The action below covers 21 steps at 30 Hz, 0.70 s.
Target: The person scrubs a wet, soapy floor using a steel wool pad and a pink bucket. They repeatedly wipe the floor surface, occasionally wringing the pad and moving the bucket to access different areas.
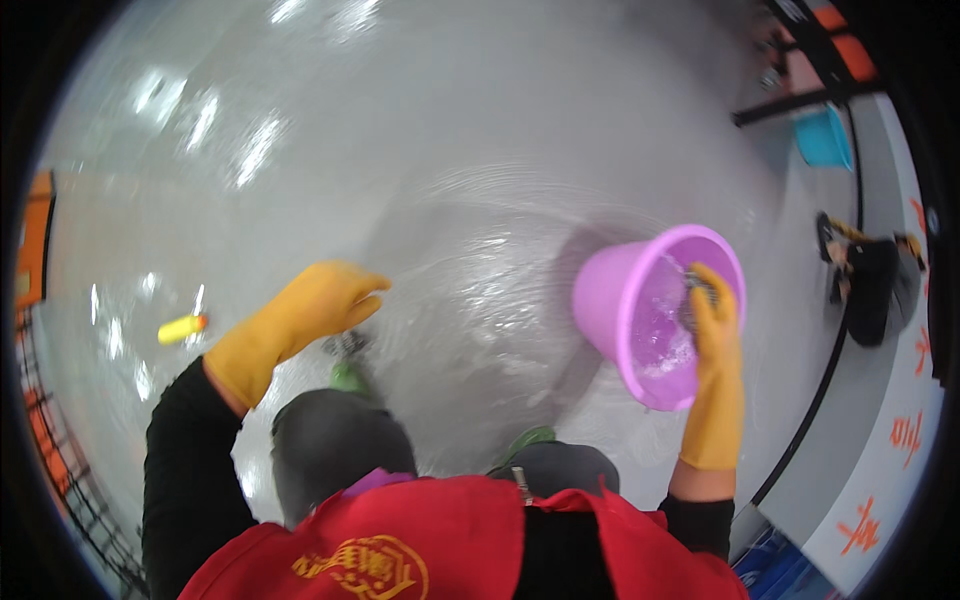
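My left hand [337, 300], in an orange rubber glove, is raised over the wet grey floor [480, 187] and seems to hold nothing. My right hand [712, 315], gloved the same way, reaches into a pink plastic bucket [607, 300] and grips a grey metal-looking scouring pad [688, 304]. The bucket's mouth faces me, with sudsy water [664, 337] inside. Another grey scouring pad [346, 343] appears just below my left hand, near my green boot [349, 377]; part of that boot is hidden by my knee.
A yellow bottle with an orange cap [180, 329] lies on the floor at left. At right, a person in dark clothing [874, 285] is low by the wall, with a blue bucket [823, 139] farther up. Black netting [67, 480] runs along the lower left.
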Motion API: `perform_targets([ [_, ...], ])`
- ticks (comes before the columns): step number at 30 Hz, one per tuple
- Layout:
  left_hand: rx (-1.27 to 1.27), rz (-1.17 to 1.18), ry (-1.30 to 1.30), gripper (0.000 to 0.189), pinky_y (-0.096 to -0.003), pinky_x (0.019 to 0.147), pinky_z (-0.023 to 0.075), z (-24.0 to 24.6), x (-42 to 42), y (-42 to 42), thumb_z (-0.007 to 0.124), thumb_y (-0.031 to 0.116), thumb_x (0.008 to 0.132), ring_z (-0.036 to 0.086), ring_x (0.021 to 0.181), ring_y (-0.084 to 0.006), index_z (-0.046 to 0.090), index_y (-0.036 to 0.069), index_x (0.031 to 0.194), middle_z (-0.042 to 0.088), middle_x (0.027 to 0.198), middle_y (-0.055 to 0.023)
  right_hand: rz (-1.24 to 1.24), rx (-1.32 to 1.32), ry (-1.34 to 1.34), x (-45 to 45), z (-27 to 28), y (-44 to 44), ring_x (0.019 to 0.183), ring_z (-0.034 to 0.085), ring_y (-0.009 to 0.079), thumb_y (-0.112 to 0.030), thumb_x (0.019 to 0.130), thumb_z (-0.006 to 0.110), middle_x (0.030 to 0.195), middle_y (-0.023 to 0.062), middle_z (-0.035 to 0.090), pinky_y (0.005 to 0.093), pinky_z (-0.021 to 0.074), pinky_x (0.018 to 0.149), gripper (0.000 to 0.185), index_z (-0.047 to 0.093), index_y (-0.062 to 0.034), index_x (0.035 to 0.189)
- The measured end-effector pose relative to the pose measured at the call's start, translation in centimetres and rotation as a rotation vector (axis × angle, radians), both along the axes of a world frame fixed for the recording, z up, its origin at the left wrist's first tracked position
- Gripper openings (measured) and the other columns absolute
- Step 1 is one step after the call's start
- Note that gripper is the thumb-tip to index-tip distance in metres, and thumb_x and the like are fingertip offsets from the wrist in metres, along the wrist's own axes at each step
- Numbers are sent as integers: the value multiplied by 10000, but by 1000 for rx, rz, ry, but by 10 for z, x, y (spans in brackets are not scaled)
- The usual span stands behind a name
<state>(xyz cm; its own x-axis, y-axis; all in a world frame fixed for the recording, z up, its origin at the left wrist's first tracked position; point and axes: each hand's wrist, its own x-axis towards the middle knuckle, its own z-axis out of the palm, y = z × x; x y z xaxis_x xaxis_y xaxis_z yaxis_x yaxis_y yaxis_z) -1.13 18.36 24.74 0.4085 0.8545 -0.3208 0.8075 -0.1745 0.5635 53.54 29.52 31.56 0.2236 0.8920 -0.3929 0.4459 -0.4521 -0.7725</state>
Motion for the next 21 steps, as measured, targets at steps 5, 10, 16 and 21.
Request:
perform_targets([
  [5, -180, 176, -21, 353, -500, 1006, 582, -47, -46, -32, 629, 291, 1067, 724, 1176, -398, 774, 82, 1311, 795, 1225, -162, 369, 181, 3, -179, 25, 1, 1379, 625, 237, -139, 1071, 681, 1524, 119, 651, 391, 495, 1185, 445, 673, -92, 1514],
  [10, -218, 416, -87, 343, -506, 987, 583, -75, -62, -62, 656, 273, 1068, 725, 1154, -415, 761, 92, 1339, 791, 1226, -184, 1036, 287, -249, -328, -36, -6, 1495, 547, 440, -199, 1033, 758, 1626, 233, 577, 509, 443, 1251, 499, 659, -74, 1506],
  [16, 5, 712, -59, 409, -520, 1027, 569, -86, -86, -69, 689, 212, 1020, 715, 1182, -440, 706, 64, 1401, 785, 1215, -203, 1170, 402, -481, -314, -43, 3, 1495, 539, 456, -181, 997, 781, 1599, 263, 586, 527, 427, 1252, 559, 635, -29, 1515],
  [21, 390, 387, -62, 514, -550, 1212, 442, -96, -88, -39, 741, 192, 978, 583, 1411, -428, 645, 99, 1475, 649, 1503, -181, 711, 461, -841, -209, 10, 20, 1510, 549, 417, -116, 1035, 722, 1568, 240, 629, 465, 389, 1276, 531, 606, -8, 1542],
])
